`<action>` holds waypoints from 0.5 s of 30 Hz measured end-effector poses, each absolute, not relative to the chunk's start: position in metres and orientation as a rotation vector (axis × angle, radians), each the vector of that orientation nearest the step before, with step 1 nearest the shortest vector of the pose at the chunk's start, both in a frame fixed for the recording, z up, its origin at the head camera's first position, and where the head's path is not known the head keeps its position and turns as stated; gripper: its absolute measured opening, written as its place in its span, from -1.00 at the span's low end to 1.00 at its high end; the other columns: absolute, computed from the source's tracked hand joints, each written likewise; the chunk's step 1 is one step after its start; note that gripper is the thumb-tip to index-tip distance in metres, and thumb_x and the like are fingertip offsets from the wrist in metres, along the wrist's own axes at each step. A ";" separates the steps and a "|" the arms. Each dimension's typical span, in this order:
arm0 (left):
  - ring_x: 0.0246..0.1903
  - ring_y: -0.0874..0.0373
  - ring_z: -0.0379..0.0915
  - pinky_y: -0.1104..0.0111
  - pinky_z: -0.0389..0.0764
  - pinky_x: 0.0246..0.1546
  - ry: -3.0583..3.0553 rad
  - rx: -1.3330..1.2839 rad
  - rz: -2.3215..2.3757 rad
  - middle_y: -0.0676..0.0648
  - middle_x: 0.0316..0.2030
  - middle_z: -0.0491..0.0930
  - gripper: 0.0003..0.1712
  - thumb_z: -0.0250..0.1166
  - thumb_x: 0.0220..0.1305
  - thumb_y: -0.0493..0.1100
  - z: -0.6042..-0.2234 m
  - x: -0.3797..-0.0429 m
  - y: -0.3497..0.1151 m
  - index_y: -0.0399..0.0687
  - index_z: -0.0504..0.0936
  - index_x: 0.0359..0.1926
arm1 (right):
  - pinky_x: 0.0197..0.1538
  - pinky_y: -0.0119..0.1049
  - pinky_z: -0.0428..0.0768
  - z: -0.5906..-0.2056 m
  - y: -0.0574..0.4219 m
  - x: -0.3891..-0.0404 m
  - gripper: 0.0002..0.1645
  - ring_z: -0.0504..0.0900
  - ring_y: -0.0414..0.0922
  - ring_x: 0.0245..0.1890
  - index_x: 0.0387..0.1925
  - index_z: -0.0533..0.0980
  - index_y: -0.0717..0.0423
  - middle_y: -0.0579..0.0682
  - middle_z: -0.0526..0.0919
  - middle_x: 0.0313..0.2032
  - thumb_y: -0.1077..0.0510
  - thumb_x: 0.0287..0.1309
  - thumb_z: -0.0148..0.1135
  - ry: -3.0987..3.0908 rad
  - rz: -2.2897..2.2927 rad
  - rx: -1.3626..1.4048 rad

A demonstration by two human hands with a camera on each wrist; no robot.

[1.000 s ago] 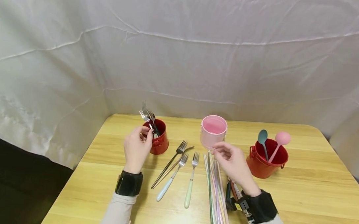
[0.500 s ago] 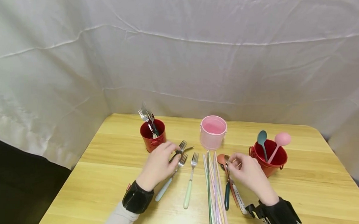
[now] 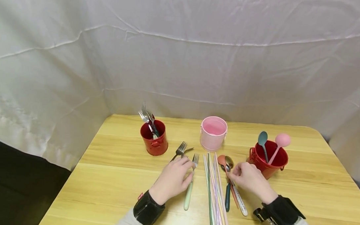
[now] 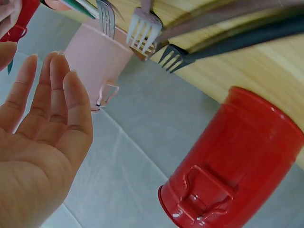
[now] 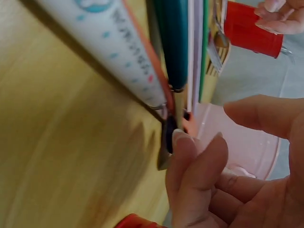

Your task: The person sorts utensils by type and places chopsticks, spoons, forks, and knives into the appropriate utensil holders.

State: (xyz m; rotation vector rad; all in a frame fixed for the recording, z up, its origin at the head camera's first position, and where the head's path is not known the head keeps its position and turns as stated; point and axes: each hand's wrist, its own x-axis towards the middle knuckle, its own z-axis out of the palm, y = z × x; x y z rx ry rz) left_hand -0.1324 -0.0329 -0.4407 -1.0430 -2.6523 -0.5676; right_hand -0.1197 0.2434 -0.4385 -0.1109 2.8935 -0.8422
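Observation:
My left hand [image 3: 173, 180] hovers over the forks, its thumb and fingers right at the neck of a green-handled fork [image 3: 188, 196]. In the left wrist view its fingers [image 4: 78, 107] are spread loosely and hold nothing. A black fork [image 3: 180, 148] lies just beyond; other forks are mostly hidden under the hand. My right hand [image 3: 252, 181] is at a small group of spoons: an orange spoon [image 3: 221, 159], a white patterned-handled spoon [image 3: 240, 202] and a teal-handled one [image 3: 227, 197]. In the right wrist view, fingertips [image 5: 183, 142] meet the white-handled spoon's neck, thumb apart.
A red bucket [image 3: 156, 146] with several forks stands at the left. Back centre is a pink bucket [image 3: 211, 141]. Another red bucket [image 3: 262, 166] at the right bears a teal spoon [image 3: 262, 138] and a pink ladle [image 3: 283, 140]. Several straws [image 3: 214, 196] lie between the hands.
My left hand has come away from the left red bucket, moving right and nearer over the forks. My right hand has shifted from above the straws rightward to the spoons.

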 end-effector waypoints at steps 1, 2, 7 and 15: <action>-0.18 0.16 0.46 0.31 0.55 -0.16 -2.648 -1.042 -0.570 0.06 -0.14 0.58 -0.74 0.24 0.20 -0.13 -0.441 -0.132 -0.032 -0.03 0.61 -0.08 | -0.55 -0.32 0.36 -0.440 0.243 -0.120 -0.69 0.39 -0.19 -0.64 -0.59 0.47 0.04 -0.12 0.46 -0.68 -0.05 0.01 0.34 2.884 -0.826 -0.098; -0.18 0.16 0.46 0.31 0.54 -0.15 -2.645 -1.041 -0.566 0.06 -0.14 0.58 -0.73 0.24 0.20 -0.13 -0.442 -0.132 -0.032 -0.04 0.61 -0.07 | -0.56 -0.32 0.35 -0.441 0.242 -0.121 -0.67 0.39 -0.19 -0.65 -0.61 0.47 0.04 -0.12 0.45 -0.69 -0.06 0.01 0.34 2.869 -0.818 -0.086; -0.15 0.17 0.47 0.32 0.52 -0.07 -2.624 -1.049 -0.537 0.07 -0.13 0.57 -0.74 0.25 0.18 -0.12 -0.443 -0.133 -0.029 -0.01 0.60 -0.08 | -0.58 -0.33 0.30 -0.445 0.239 -0.121 -0.65 0.38 -0.20 -0.67 -0.66 0.45 0.03 -0.13 0.43 -0.71 -0.08 -0.01 0.33 2.833 -0.786 -0.070; -0.16 0.17 0.45 0.31 0.52 -0.09 -2.659 -1.035 -0.538 0.07 -0.11 0.57 -0.74 0.23 0.21 -0.10 -0.442 -0.132 -0.030 -0.01 0.60 -0.07 | -0.62 -0.35 0.25 -0.450 0.237 -0.122 -0.66 0.37 -0.20 -0.72 -0.71 0.44 0.02 -0.14 0.39 -0.76 -0.01 -0.01 0.33 2.836 -0.747 -0.056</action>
